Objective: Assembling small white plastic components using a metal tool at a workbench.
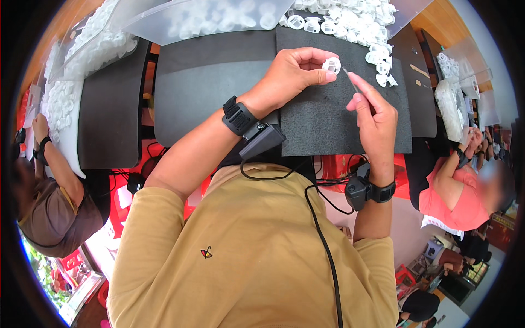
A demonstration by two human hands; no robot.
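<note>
My left hand (289,74) pinches a small round white plastic part (331,65) between thumb and fingers, above a dark grey mat (328,120). My right hand (375,117) is closed around a thin, slender metal tool (351,82). Its tip points at the white part, close beside it; whether the two touch I cannot tell. Beyond my hands, a large heap of similar white plastic parts (350,23) covers the far end of the mat. A few loose ones (381,66) trail down its right side.
A translucent plastic bin (208,19) with white parts stands at the far middle. Black devices with cables (265,141) are strapped to both my wrists. Co-workers sit on either side, one in brown (63,213), one in pink (456,197), near more white parts.
</note>
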